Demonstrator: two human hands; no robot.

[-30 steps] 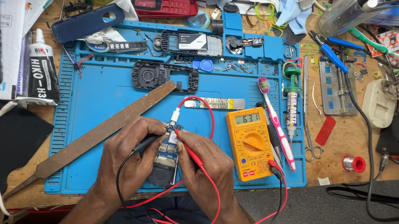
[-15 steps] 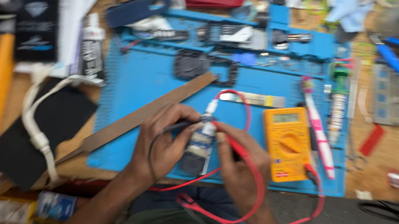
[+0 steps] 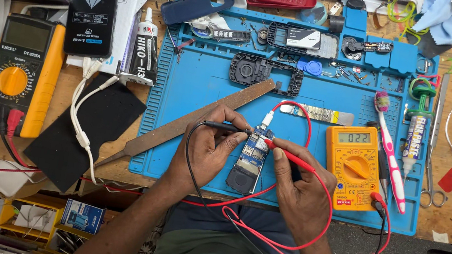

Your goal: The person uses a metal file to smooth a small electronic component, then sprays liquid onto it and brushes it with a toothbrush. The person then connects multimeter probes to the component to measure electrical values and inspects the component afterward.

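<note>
1. The step in hand looks like an electrical check of an opened small phone (image 3: 249,163): both probes of the small yellow multimeter (image 3: 351,166) meet at the top of its exposed board.
2. The left hand (image 3: 203,156) is clenched on the black probe (image 3: 226,127), pinching it between thumb and fingers, with the tip pointing right to the board's upper edge.
3. The right hand (image 3: 300,189) is closed around the red probe (image 3: 290,154), which slants up and left so that its tip rests on the board just beside the black one.
4. The phone lies on the blue work mat (image 3: 196,87) near the front edge of the surface, between the two hands; the left palm touches its left side, the right thumb sits close to its right side. A white cable plug (image 3: 267,118) enters its top end.
5. As a judgement, the next move calls for steady tips on the tiny contacts while the meter's display, just right of the right hand, is read; a slip could bridge neighbouring contacts.
6. The red lead (image 3: 281,237) loops from the meter below both wrists. A long metal file (image 3: 191,122) lies slanted just left of the left hand.
</note>
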